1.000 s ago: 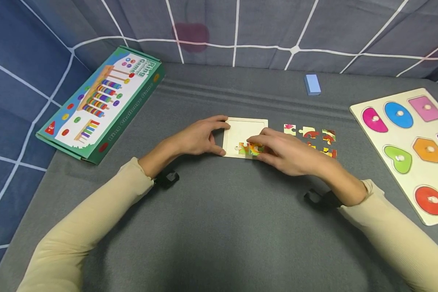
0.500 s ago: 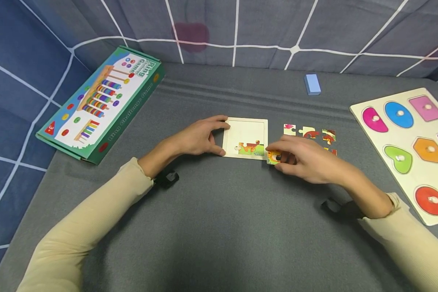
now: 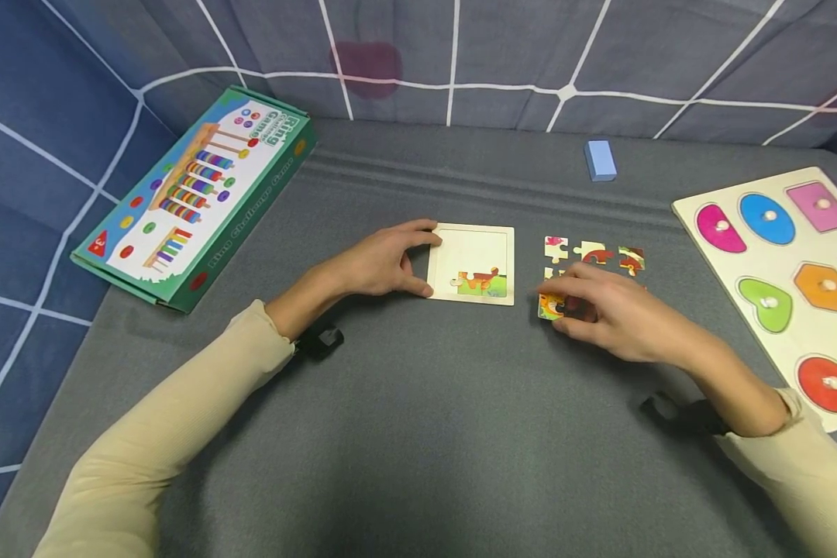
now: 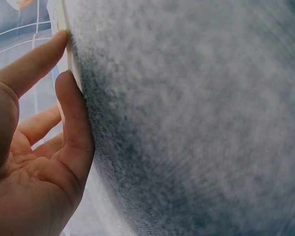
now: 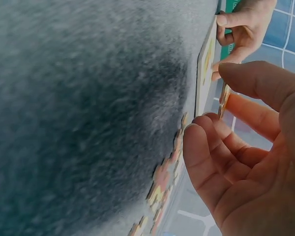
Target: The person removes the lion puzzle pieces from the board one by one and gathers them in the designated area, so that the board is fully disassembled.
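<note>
Right hand: the right hand point(image 3: 621, 314) pinches a puzzle piece point(image 3: 549, 307) between thumb and fingers; a second ago it was over the tray, now it is right of it.
Left hand: the left hand point(image 3: 384, 260) touches the tray's left edge, thumb and fingers spread, as before.
Wooden tray: the tray point(image 3: 469, 252) lies flat between the hands; joined pieces point(image 3: 484, 284) fill its near right part.
Loose pieces: the loose pieces point(image 3: 591, 252) lie right of the tray, partly hidden by the right hand.
Far side: a blue block point(image 3: 601, 160) lies beyond the loose pieces.
</note>
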Tool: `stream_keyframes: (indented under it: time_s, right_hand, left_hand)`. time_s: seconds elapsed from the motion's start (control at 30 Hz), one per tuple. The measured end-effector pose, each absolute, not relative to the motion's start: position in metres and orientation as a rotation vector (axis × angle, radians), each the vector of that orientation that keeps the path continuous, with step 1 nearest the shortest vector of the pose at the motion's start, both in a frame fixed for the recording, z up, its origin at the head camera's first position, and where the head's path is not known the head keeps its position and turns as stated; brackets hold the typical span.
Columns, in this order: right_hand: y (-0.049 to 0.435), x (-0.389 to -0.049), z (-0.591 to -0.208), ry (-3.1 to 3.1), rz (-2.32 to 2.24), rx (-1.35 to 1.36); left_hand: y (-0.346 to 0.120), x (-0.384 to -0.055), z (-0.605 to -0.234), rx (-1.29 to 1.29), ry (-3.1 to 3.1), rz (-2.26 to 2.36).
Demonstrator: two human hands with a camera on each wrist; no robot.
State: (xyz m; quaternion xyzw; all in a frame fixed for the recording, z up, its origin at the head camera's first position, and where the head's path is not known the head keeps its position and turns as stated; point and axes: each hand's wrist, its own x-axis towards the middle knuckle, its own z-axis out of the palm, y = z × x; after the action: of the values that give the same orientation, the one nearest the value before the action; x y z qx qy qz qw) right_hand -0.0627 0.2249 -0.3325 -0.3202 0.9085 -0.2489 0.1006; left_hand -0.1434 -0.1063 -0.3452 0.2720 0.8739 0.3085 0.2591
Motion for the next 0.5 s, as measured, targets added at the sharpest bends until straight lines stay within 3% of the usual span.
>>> stream_keyframes:
  time_s: [0.5]
  right_hand:
    - [0.2323, -0.0548, -0.3421, 2.691, -0.753, -0.889]
  left_hand:
    - [-0.1053, -0.1438, -0.3437, 0.732, 2.37, 0.832]
